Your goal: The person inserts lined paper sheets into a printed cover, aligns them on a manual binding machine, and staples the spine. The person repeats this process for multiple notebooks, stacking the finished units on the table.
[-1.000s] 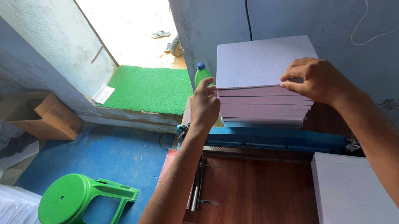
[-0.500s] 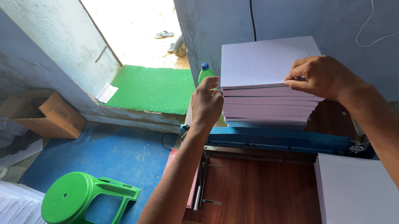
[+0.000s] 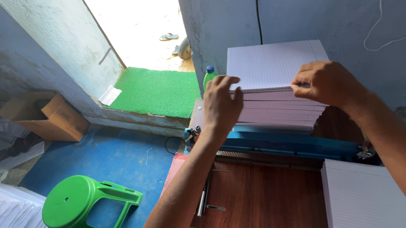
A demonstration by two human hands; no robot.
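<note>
Stack: ruled paper stack (image 3: 278, 86) is sitting at the table's (image 3: 268, 200) far edge.
Left hand (image 3: 221, 105): fingers are pinching top sheets.
Right hand (image 3: 323, 83): fingers are gripping the same layer.
Handling: probably floppy, slippery; best held at both near corners.

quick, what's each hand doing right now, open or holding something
Left hand: fingers curled on the near left edge of the stack of lined paper.
Right hand: pinching the stack's top sheets at the near right edge.

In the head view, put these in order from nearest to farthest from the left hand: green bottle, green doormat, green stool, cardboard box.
From the left hand:
1. Green bottle, just behind the hand, beside the paper stack.
2. Green doormat, to the left at the doorway.
3. Green stool, lower left on the blue floor.
4. Cardboard box, far left by the wall.
</note>
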